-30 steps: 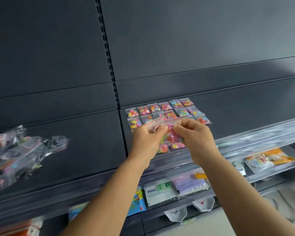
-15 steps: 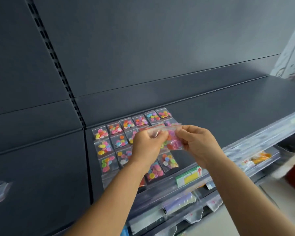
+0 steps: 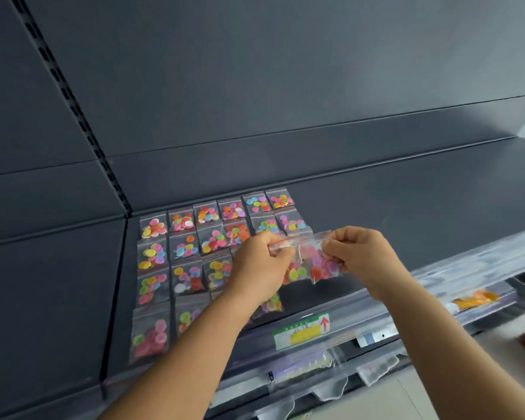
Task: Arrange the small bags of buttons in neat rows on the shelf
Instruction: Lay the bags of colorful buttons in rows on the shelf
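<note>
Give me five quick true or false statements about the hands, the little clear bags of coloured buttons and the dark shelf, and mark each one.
1. Both hands pinch the top edge of one small clear zip bag of coloured buttons. True: left hand, right hand.
2. The held bag lies flat on the dark grey shelf. False: it hangs in the air above the shelf.
3. The laid-out bags of buttons form rows at the shelf's left end. True.
4. The green and yellow price label sits on the back wall. False: it is on the shelf's front rail.
5. The left hand is empty. False: it grips the bag.
</note>
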The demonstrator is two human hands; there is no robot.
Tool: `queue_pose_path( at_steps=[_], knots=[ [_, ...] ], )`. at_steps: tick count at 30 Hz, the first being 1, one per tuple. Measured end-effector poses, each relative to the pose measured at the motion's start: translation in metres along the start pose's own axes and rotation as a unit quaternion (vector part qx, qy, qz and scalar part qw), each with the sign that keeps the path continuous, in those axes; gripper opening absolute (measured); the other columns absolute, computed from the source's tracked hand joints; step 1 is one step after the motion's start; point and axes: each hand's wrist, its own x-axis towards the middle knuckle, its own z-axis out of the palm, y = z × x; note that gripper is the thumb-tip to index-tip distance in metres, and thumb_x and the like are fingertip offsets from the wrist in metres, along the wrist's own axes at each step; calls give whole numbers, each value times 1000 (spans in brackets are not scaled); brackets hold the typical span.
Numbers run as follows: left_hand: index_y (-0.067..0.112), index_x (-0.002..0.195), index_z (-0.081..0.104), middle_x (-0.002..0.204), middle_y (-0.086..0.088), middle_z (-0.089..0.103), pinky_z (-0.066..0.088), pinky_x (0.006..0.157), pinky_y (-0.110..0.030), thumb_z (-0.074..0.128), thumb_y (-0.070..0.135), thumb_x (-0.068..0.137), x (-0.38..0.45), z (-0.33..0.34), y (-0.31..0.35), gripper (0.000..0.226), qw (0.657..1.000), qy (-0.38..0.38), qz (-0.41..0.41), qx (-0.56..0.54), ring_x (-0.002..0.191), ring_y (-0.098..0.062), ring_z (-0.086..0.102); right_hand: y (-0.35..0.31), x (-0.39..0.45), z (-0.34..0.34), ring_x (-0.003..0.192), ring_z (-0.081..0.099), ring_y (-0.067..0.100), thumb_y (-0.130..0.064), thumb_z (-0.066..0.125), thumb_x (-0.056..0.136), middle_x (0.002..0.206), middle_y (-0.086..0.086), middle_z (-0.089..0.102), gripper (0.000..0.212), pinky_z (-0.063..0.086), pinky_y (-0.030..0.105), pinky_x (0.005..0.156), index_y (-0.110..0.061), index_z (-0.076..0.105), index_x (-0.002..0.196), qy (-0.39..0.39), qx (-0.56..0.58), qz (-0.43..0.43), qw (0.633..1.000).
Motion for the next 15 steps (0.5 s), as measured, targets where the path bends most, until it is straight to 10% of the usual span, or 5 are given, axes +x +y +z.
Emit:
queue_pose_path(
  at_steps=[10,15],
  knots=[
    [23,110,53,87,6,62,52,62,-30,68,28,85,-13,39,4,30,985,76,-66,138,68,-9,61,26,21,-13,59,58,11,-19,67,80,65,-5,65,9,37,17,47,-20,59,77,-66,-192,-82,976],
    [21,118,50,114,3,52,46,82,-26,68,32,84,-19,50,6,40,957,136,-31,255,100,-15,54,29,20,-12,80,54,17,-20,69,80,95,-4,56,37,42,24,67,-18,51,112,-58,-273,-141,950]
  ],
)
